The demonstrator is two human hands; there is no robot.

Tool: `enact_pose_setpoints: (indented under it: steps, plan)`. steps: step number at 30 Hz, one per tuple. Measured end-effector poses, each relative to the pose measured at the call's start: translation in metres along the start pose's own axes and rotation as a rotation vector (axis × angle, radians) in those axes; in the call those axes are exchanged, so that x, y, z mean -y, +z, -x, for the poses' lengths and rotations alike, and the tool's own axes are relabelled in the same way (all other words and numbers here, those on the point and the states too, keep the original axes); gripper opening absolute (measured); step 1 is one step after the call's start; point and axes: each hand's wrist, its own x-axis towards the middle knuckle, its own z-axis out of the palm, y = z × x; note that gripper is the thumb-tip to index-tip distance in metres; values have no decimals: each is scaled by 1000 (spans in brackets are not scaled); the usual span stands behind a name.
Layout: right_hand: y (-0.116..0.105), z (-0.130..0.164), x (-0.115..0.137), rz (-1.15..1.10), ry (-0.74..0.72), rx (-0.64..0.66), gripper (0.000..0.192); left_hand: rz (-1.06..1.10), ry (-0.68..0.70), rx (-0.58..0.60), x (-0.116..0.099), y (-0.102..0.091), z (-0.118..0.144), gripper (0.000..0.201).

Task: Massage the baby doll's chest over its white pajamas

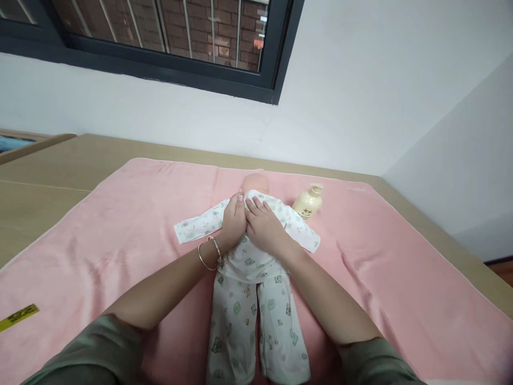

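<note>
A baby doll [254,184] lies on its back on a pink towel [120,230], dressed in a white printed top [296,227] and matching trousers [248,326]. My left hand [233,222], with two bangles on its wrist, rests on the doll's chest with its fingers curled at the collar. Beside it my right hand [262,224] presses flat on the chest, its fingertips at the neckline. The two hands touch each other. Most of the doll's head is hidden behind them.
A cream pump bottle [308,202] stands on the towel just right of the doll's head. A yellow strip [18,316] lies at the towel's left edge. The towel covers a wooden table [36,182] set against a white wall under a dark-framed window [168,59].
</note>
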Motion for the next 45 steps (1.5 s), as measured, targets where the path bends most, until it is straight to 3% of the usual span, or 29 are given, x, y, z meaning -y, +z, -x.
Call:
enact_pose_setpoints:
  steps: [2, 4, 7, 8, 11, 14, 19, 22, 24, 26, 29, 36, 42, 45]
  plan:
    - [-4, -6, -15, -63, 25, 14, 52, -1, 12, 2, 0, 0, 1, 44]
    - [-6, -10, -24, -89, 142, -5, 59, -4, 18, 12, -1, -1, 1, 44]
    - [-2, -5, -13, -16, 297, -50, 66, -15, -5, 30, -3, -1, -1, 40]
    - [0, -1, -4, 26, 306, -63, 65, -25, -25, 37, -3, -2, -2, 37]
    - [4, 10, 19, 87, 145, -37, 63, -59, -94, 71, -1, -3, -7, 34]
    - [2, 8, 15, 24, 87, 16, 62, -85, -86, 100, 1, -4, -9, 34]
    - [-5, -8, -19, -86, 237, 0, 59, -186, 59, 97, 3, -1, -6, 33]
    - [-3, -7, -17, -29, 343, -41, 65, -200, 87, 93, 5, 0, -4, 33]
    - [-1, -4, -8, 15, 279, -61, 62, -184, 108, 97, 5, -1, -4, 35]
    - [1, -3, -3, 17, 121, -53, 57, -159, 135, 90, 6, -1, -3, 37]
    - [1, -6, -12, -60, 17, -16, 54, -149, 157, 69, 7, -2, -3, 38]
    - [3, -16, -45, -200, 251, -111, 57, -341, 151, 92, 13, 3, -5, 41]
    - [-2, -15, -53, -173, 384, -66, 56, -618, 115, 194, 15, 4, -8, 52]
    - [-2, -13, -44, -90, 414, -57, 57, -710, 110, 249, 13, 0, -17, 48]
